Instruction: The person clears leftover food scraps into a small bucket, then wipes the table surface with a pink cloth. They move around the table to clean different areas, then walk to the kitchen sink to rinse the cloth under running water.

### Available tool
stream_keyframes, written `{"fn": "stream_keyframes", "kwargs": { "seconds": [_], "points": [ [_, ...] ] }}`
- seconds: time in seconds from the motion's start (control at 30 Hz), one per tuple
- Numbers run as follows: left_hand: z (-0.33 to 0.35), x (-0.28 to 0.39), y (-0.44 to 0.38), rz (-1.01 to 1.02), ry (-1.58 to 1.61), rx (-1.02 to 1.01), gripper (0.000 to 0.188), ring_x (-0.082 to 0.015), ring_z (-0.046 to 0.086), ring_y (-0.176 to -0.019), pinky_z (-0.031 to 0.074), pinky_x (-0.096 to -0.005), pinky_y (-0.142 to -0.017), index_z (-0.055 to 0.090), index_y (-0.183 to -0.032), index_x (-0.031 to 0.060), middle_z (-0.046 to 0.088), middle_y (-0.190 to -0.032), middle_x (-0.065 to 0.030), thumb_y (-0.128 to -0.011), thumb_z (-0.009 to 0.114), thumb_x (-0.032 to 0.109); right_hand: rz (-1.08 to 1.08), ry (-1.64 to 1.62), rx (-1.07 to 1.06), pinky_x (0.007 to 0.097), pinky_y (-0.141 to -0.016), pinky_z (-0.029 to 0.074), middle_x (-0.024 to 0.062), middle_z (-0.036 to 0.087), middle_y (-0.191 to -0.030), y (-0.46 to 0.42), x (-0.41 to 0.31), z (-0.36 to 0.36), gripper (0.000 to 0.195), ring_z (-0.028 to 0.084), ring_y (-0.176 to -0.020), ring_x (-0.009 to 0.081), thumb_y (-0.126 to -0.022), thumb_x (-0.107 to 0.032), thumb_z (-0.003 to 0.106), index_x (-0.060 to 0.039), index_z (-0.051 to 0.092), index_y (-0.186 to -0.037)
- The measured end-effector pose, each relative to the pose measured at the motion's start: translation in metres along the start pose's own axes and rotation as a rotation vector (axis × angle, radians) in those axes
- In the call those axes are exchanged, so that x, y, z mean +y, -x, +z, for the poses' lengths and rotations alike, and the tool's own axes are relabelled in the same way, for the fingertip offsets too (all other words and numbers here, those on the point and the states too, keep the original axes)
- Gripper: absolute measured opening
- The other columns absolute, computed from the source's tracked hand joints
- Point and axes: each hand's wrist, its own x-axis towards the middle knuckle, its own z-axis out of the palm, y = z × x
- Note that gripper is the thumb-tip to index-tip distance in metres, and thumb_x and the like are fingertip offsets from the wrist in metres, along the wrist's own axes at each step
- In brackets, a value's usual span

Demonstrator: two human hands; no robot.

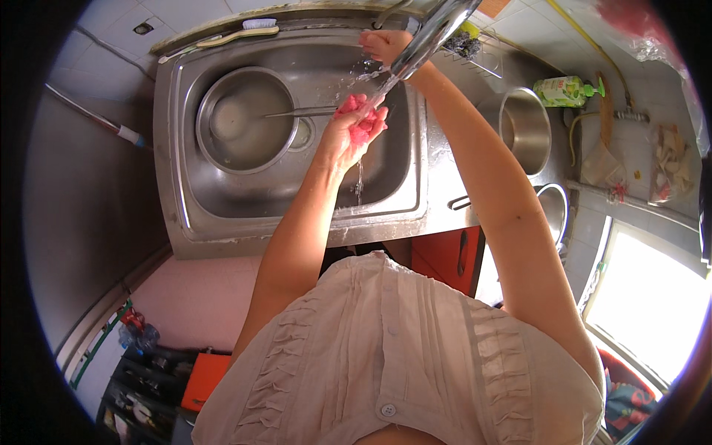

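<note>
Over the stainless steel sink (311,200), my left hand (347,133) holds a wadded pink cloth or scrubber (364,119) under running water. The stream comes from the chrome faucet (428,41) and splashes about the hand. My right hand (386,47) is beyond the faucet, near the sink's back right corner, its fingers partly curled; the faucet hides part of it. A round metal basin (247,119) with cloudy water stands in the left of the sink. The handle of a metal utensil (311,112) reaches from the basin towards my left hand.
A scrub brush (239,33) lies along the back ledge. A wire rack with a dark scourer (463,45) is at the back right. Right of the sink stand a metal pot (525,130) and a green soap pump bottle (562,92). An orange-red cabinet door (445,258) is below the counter.
</note>
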Motion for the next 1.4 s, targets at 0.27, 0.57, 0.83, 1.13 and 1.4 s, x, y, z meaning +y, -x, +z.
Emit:
{"fn": "stream_keyframes", "kwargs": {
  "seconds": [0.27, 0.57, 0.83, 1.13, 1.4],
  "points": [
    [-0.030, 0.019, 0.016, -0.054, -0.131, 0.078, 0.046, -0.0056, 0.031, -0.046, 0.021, -0.0193, -0.036, 0.042, -0.065, 0.0181, 0.032, -0.055, 0.0071, -0.090, 0.055, 0.055, 0.177, -0.484, 0.140, 0.0276, -0.077, 0.052, 0.0104, 0.069, -0.098, 0.043, -0.023, 0.006, 0.039, 0.066, -0.089, 0.0173, -0.093, -0.028, 0.060, 0.0061, 0.062, -0.111],
    [-0.014, 0.024, 0.056, 0.282, -0.550, 0.294, 0.053, -0.0085, 0.033, -0.040, 0.029, -0.0255, -0.037, 0.034, -0.059, 0.0157, 0.034, -0.052, 0.0035, -0.094, 0.050, 0.052, 0.529, -0.401, 0.100, 0.0284, -0.079, 0.051, 0.0101, 0.067, -0.107, 0.151, -0.026, 0.032, 0.036, 0.065, -0.094, 0.0177, -0.099, -0.026, 0.048, 0.0024, 0.060, -0.117],
    [-0.015, 0.011, 0.065, 0.346, -0.631, 0.285, 0.049, -0.0065, 0.034, -0.041, 0.039, -0.0266, -0.040, 0.037, -0.063, 0.0140, 0.036, -0.052, 0.0044, -0.095, 0.048, 0.050, 0.628, -0.420, 0.020, 0.0309, -0.086, 0.050, 0.0148, 0.064, -0.116, 0.188, -0.040, 0.060, 0.039, 0.063, -0.105, 0.0226, -0.101, -0.026, 0.042, 0.0029, 0.054, -0.124],
    [-0.076, 0.008, 0.082, 0.172, -0.412, 0.402, 0.041, -0.0157, 0.051, -0.063, 0.051, -0.0408, -0.062, 0.049, -0.083, 0.0131, 0.049, -0.073, -0.0004, -0.087, 0.061, 0.052, 0.484, -0.272, -0.118, 0.0295, -0.077, 0.051, 0.0121, 0.068, -0.106, 0.208, -0.045, 0.076, 0.036, 0.065, -0.097, 0.0186, -0.097, -0.027, 0.052, 0.0012, 0.059, -0.118],
    [-0.102, 0.009, 0.201, 0.333, -0.267, 0.293, 0.022, -0.0210, 0.053, -0.108, 0.041, -0.0579, -0.094, 0.050, -0.115, 0.0186, 0.054, -0.117, -0.0013, -0.095, 0.056, 0.025, 0.263, -0.570, -0.317, 0.0353, -0.090, 0.048, 0.0155, 0.060, -0.122, 0.224, -0.149, 0.046, 0.045, 0.061, -0.108, 0.0288, -0.096, -0.033, 0.053, 0.0007, 0.053, -0.126]
  ]
}}
